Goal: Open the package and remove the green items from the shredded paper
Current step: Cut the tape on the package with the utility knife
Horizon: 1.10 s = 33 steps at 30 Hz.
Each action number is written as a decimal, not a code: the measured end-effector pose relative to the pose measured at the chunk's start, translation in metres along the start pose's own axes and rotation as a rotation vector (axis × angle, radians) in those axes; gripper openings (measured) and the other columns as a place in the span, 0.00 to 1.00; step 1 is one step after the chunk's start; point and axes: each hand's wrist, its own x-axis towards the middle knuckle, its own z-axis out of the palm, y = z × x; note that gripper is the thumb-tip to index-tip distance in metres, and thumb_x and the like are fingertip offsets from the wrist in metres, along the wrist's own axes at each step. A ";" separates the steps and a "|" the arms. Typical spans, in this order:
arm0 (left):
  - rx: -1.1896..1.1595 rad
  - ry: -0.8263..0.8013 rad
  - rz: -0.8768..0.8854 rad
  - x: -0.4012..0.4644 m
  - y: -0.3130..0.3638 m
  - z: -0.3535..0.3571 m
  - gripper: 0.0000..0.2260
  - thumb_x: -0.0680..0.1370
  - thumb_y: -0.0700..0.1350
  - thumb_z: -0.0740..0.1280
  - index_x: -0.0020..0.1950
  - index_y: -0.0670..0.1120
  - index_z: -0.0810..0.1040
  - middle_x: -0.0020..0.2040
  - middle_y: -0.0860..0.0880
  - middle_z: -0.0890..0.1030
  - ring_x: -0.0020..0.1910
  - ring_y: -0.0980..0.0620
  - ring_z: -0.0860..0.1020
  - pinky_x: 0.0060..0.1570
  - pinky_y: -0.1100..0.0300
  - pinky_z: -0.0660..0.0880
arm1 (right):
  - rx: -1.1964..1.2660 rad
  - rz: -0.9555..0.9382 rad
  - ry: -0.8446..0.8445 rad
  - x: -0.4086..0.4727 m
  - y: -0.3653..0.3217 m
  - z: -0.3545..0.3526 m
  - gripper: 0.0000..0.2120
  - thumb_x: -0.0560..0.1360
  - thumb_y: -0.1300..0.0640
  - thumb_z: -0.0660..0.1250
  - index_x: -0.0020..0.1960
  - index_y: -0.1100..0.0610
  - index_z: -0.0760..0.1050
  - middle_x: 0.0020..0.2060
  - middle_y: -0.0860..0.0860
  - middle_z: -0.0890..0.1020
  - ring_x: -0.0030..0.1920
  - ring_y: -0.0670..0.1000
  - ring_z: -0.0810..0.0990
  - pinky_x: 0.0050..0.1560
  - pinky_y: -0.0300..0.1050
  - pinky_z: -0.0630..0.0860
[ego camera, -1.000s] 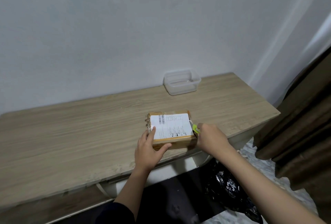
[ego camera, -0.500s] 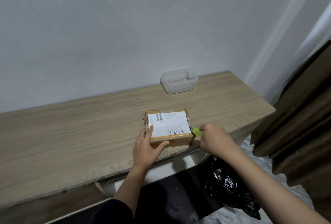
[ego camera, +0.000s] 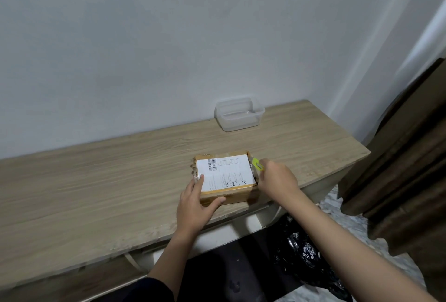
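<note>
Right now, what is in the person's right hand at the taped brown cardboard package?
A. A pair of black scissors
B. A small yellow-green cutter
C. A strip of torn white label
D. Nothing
B: the right hand pinches a small yellow-green cutter against the right edge of the taped brown cardboard package, while the left hand steadies its near left corner.

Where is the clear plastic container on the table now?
In the head view, the clear plastic container stands at the back of the table, by the wall, right of centre and beyond the package.
</note>
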 end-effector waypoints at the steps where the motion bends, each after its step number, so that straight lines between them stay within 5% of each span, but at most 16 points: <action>1: 0.003 -0.002 -0.003 0.000 0.000 0.000 0.44 0.63 0.72 0.64 0.74 0.52 0.64 0.74 0.48 0.66 0.72 0.47 0.63 0.67 0.53 0.64 | -0.001 0.004 -0.009 0.001 0.000 0.002 0.10 0.73 0.60 0.59 0.52 0.59 0.73 0.47 0.62 0.81 0.50 0.64 0.78 0.40 0.48 0.71; 17: 0.042 0.048 0.032 0.001 -0.003 0.006 0.48 0.61 0.79 0.55 0.72 0.51 0.66 0.70 0.48 0.71 0.69 0.46 0.68 0.63 0.53 0.68 | -0.149 -0.026 -0.182 0.007 -0.006 -0.005 0.10 0.70 0.64 0.60 0.50 0.60 0.74 0.50 0.59 0.80 0.51 0.61 0.79 0.40 0.44 0.69; 27: 0.032 0.043 0.047 0.002 -0.004 0.004 0.47 0.61 0.79 0.57 0.72 0.51 0.66 0.71 0.48 0.70 0.70 0.47 0.67 0.65 0.54 0.66 | -0.151 0.026 -0.205 -0.002 0.004 -0.002 0.12 0.68 0.62 0.61 0.51 0.58 0.75 0.49 0.58 0.81 0.51 0.60 0.79 0.40 0.43 0.69; 33: 0.082 -0.055 0.053 0.005 -0.002 -0.007 0.43 0.63 0.74 0.61 0.74 0.55 0.63 0.73 0.50 0.67 0.72 0.50 0.64 0.66 0.52 0.67 | -0.087 0.044 -0.251 0.000 0.010 -0.023 0.13 0.66 0.60 0.63 0.49 0.58 0.79 0.45 0.57 0.83 0.46 0.58 0.80 0.42 0.44 0.77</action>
